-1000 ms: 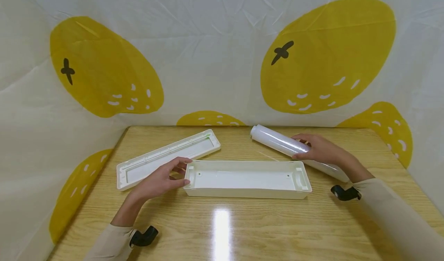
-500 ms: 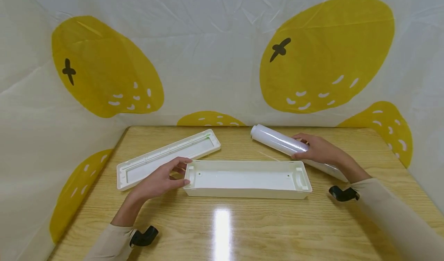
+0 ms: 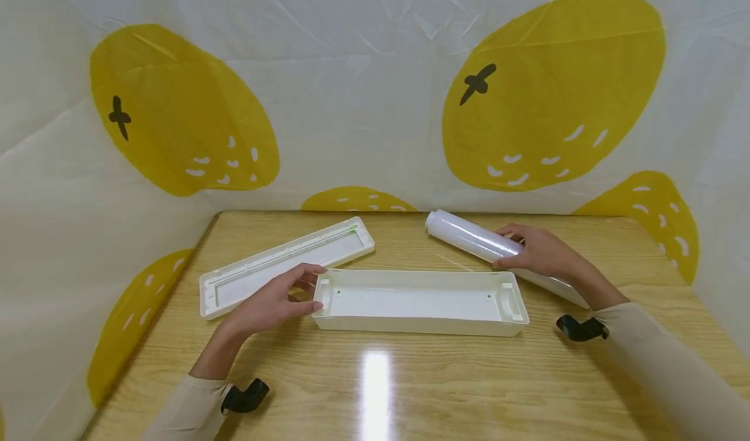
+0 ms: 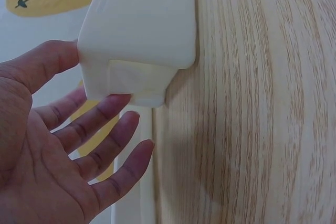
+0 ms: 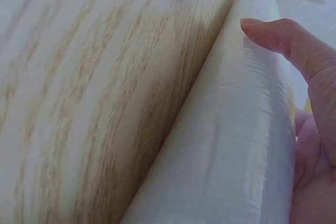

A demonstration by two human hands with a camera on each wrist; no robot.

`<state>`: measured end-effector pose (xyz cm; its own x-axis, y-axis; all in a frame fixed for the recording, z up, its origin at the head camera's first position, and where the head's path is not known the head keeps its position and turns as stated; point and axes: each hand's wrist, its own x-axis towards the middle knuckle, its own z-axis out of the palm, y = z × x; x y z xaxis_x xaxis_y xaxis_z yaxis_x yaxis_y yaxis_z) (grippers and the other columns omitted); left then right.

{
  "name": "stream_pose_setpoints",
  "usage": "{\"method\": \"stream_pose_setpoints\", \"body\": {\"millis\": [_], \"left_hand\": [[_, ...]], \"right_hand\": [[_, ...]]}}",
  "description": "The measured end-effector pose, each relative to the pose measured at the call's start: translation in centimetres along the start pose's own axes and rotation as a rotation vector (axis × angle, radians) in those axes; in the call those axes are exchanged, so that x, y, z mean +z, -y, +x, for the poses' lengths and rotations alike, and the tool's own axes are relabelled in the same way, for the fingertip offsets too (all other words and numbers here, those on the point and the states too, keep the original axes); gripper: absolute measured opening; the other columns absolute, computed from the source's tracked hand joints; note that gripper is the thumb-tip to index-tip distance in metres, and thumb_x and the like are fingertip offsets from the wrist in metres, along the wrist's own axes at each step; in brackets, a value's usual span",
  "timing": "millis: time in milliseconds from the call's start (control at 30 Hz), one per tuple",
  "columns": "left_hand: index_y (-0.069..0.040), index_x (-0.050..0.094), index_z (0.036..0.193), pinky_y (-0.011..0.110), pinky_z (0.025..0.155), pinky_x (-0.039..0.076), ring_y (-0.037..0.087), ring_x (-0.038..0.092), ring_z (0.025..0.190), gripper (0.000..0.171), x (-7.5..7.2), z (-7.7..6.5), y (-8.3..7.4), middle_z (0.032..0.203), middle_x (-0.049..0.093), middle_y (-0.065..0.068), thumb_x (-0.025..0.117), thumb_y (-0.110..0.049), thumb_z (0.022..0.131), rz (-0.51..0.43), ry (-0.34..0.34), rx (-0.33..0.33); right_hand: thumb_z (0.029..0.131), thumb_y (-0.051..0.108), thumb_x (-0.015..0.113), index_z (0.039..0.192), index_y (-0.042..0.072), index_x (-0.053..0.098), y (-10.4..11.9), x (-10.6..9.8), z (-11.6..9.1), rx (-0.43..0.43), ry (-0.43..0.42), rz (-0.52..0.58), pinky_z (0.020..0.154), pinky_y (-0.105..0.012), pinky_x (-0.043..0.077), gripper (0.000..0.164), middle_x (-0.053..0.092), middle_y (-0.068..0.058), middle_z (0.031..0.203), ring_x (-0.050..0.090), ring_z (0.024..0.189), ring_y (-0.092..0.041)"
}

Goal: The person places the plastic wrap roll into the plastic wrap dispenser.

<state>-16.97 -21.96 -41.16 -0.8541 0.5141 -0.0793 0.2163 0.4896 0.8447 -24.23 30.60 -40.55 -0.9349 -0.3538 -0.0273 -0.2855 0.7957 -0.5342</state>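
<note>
A long white plastic box [image 3: 418,325], its top uncovered, stands lengthwise in the middle of the table. In the head view my left hand [image 3: 275,302] grips its left end, thumb at the near corner and index finger at the far one. The left wrist view has the thumb and fingertips touching the end of the box [image 4: 139,19]. Behind and right of the box, a roll of cling film [image 3: 471,238] lies slanted. My right hand [image 3: 541,253] holds it around the middle, the thumb [image 5: 273,32] on the near side; the other fingers are mostly hidden behind the roll.
A long white lid [image 3: 246,291] lies underside up behind the box on the left, with a rail and a small green piece along it. Light glares on the wooden table [image 3: 457,389] in front. A white sheet with yellow fruit prints [image 3: 363,89] hangs behind the table.
The head view has shifted very slightly. Both hands, the box, the roll and the lid keep their places on the table.
</note>
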Motion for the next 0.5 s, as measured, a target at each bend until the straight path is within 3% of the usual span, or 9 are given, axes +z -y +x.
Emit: {"method": "stream_pose_setpoints", "body": {"millis": [500], "left_hand": [[-0.018,0.048,0.145,0.053,0.101,0.048,0.031,0.054,0.123,0.058,-0.02,0.02,-0.22,0.136,0.054,0.012,0.074,-0.029,0.094,-0.005,0.000,-0.017]], "right_hand": [[0.077,0.048,0.086,0.131,0.012,0.065,-0.24,-0.62,-0.39,-0.014,-0.045,-0.103,0.073,-0.034,0.045,0.069,0.072,-0.012,0.110,0.061,0.090,-0.022]]}}
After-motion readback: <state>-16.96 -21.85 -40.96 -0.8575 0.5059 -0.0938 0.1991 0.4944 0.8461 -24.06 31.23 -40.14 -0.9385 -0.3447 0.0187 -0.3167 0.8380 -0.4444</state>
